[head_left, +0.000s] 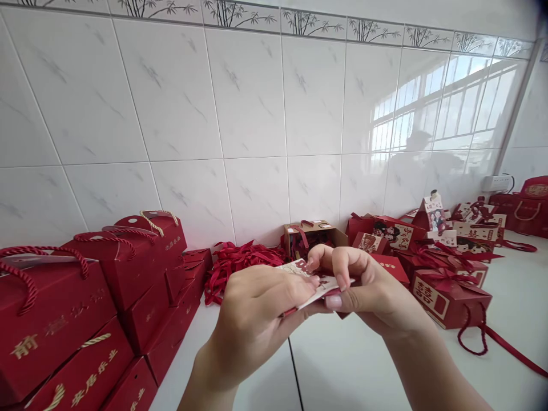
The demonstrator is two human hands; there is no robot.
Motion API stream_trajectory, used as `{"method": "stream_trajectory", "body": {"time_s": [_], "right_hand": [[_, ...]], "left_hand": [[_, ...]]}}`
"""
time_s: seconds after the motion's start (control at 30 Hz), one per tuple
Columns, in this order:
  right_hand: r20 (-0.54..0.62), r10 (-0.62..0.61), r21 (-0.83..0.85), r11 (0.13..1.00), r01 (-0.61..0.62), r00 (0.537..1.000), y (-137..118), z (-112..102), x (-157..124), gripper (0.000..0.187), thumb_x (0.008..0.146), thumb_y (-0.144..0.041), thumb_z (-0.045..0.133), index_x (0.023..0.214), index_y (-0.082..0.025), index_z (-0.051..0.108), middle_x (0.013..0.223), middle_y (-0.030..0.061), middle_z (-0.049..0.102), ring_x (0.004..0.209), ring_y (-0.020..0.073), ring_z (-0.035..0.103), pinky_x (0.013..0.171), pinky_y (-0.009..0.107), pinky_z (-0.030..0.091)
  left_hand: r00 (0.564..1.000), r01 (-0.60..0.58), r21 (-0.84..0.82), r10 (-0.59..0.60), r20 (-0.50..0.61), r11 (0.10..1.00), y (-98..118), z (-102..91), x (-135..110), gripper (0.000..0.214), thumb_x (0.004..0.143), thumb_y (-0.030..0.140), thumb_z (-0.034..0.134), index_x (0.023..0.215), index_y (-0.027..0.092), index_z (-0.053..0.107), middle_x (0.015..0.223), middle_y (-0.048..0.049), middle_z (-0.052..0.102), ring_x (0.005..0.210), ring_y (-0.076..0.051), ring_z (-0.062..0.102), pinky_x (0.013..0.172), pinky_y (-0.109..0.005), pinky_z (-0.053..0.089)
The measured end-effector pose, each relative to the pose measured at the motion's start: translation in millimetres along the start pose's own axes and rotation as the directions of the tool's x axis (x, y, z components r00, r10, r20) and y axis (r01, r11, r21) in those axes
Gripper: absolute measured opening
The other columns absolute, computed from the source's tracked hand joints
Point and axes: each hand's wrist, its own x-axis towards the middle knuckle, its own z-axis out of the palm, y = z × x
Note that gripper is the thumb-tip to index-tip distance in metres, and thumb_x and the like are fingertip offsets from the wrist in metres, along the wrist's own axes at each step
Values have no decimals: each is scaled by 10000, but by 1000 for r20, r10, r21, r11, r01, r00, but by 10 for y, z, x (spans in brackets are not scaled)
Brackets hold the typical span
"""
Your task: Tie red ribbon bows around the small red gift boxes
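Evidently both hands meet in mid-air above the white counter (342,365), raised toward the camera so the small work can be seen — between them is a flat red-and-white printed card piece (319,283), which looks like an unfolded little box. The left hand (261,308) is curled shut on its near edge, while the right hand (363,288) pinches the far edge with thumb and bent fingers, so the piece spans the two. Stacked red gift boxes (85,308) stand well to the left, a heap of red ribbons (240,260) behind — finished small boxes (449,291) to the right.
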Motion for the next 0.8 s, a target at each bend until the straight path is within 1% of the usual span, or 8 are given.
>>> {"method": "stream_trajectory", "body": {"time_s": [0.13,0.23,0.33,0.4,0.47,0.6,0.73,0.8], "right_hand": [[59,-16,15,1000,16,998,-21,-26,7,223,651,-101,789,667,-165,576,1021,10,569,677,73,574,529,180,483],[105,-55,-27,998,58,993,-41,-88,4,199,730,-136,744,856,-216,613,1088,22,574,703,74,580,560,187,499],[82,-72,-190,978,87,994,-88,-157,-22,375,752,-181,740,1081,-265,580,1170,57,565,825,120,609,633,230,539],[27,-42,-351,935,48,999,-126,-188,-43,541,706,-208,783,1189,-277,548,1243,86,553,982,184,610,720,285,565],[-26,18,-493,869,-29,999,-153,-204,-55,593,680,-240,804,1221,-268,563,1212,93,599,1042,220,608,786,330,570],[-98,65,-615,781,-112,993,-173,-208,-49,378,757,-340,734,1107,-218,664,916,68,707,842,207,666,705,325,571],[-171,39,-737,658,-155,984,-237,-200,-72,226,771,-388,709,833,-170,714,696,34,662,605,131,592,516,236,497],[-167,17,-732,668,-135,986,-282,-193,-97,212,800,-374,682,769,-164,683,681,23,642,594,110,571,492,204,472]], "left_hand": [[1000,0,10,0,18,1000,-4,-18,-11,167,782,141,718,884,227,617,771,3,741,688,-153,696,628,-265,545],[997,61,22,-60,-42,998,-5,-12,-25,176,763,167,741,864,238,615,737,22,728,630,-143,675,580,-264,529],[987,121,33,-117,-111,992,-8,4,-50,169,771,173,730,860,251,609,648,51,698,597,-134,660,548,-259,517],[978,157,59,-146,-152,986,-15,10,-72,174,769,170,726,865,254,607,683,50,707,635,-136,670,571,-266,530],[967,174,101,-150,-208,980,-26,9,-93,197,754,159,731,883,253,615,759,40,720,668,-132,674,595,-271,540],[940,188,177,-125,-317,966,-55,-19,-110,182,743,169,729,881,239,634,779,38,708,650,-113,654,580,-255,536],[934,178,239,-87,-346,954,-100,-48,-93,217,687,121,763,839,211,637,760,42,705,601,-100,638,548,-222,547],[932,139,256,-40,-359,957,-118,-47,-82,207,675,123,770,820,198,642,737,40,705,567,-96,631,521,-210,548]]}}
